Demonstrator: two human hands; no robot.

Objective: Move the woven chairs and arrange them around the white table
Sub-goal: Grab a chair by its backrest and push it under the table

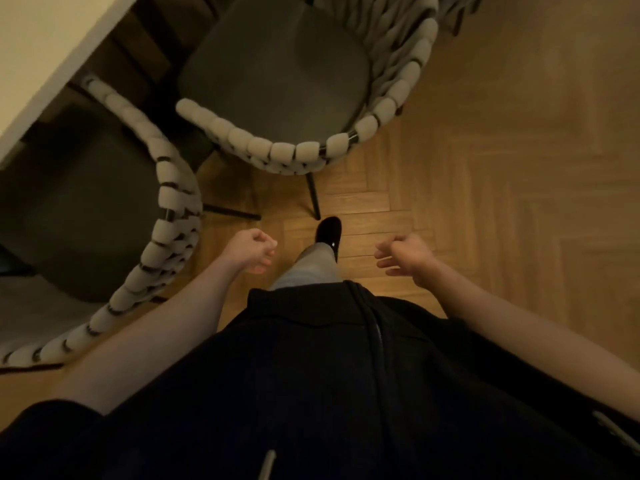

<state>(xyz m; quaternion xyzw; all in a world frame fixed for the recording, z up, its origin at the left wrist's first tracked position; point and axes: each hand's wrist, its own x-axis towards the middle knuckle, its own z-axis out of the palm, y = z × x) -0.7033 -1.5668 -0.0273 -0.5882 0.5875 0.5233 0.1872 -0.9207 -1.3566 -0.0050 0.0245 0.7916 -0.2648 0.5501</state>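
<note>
Two woven chairs with pale padded rims and dark seats stand by the white table point(52, 53) at the upper left. One chair point(277, 81) is straight ahead, its back rim toward me. The other chair point(166, 202) is at my left, its seat partly under the table edge. My left hand point(252, 251) hangs loosely curled and holds nothing, just right of the left chair's rim. My right hand point(403, 256) is also loosely curled and holds nothing, over the floor. Neither hand touches a chair.
Herringbone wooden floor point(502, 168) stretches to the right. My dark shoe point(329, 232) is close to the near chair's thin black leg point(313, 197). Part of a third woven chair back point(453, 12) shows at the top edge.
</note>
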